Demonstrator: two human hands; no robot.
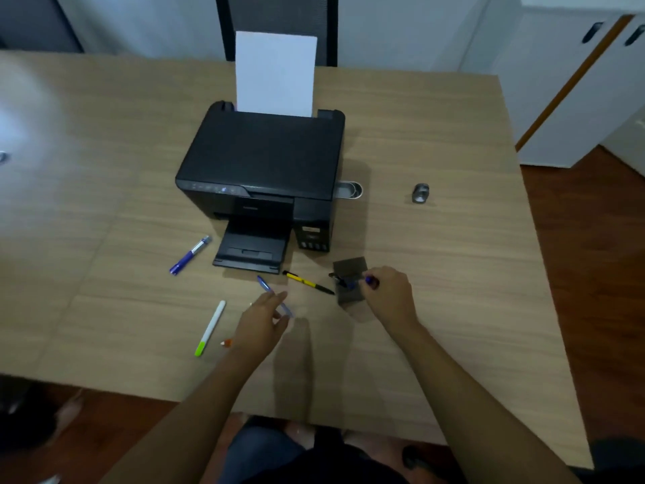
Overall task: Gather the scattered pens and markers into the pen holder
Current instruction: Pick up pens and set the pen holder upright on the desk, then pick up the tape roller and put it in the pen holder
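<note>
A dark square pen holder (pixel 350 270) stands in front of the printer's right corner. My right hand (pixel 389 296) is shut on a blue pen (pixel 352 284) whose tip is at the holder's mouth. My left hand (pixel 261 321) hovers with fingers spread over a blue pen (pixel 266 287) lying on the table; touching or not, I cannot tell. A yellow-and-black pen (pixel 308 282) lies between the hands. A white marker with a green cap (pixel 210 328) lies left of my left hand, an orange tip (pixel 226 343) peeks out beside my wrist, and a blue-and-silver marker (pixel 190 255) lies farther left.
A black printer (pixel 261 176) with white paper upright in its feeder sits mid-table. A pale container (pixel 350 189) pokes out behind its right side, and a small grey object (pixel 420 193) lies to the right. The wooden table (pixel 453 274) ends near my body; a chair stands behind it.
</note>
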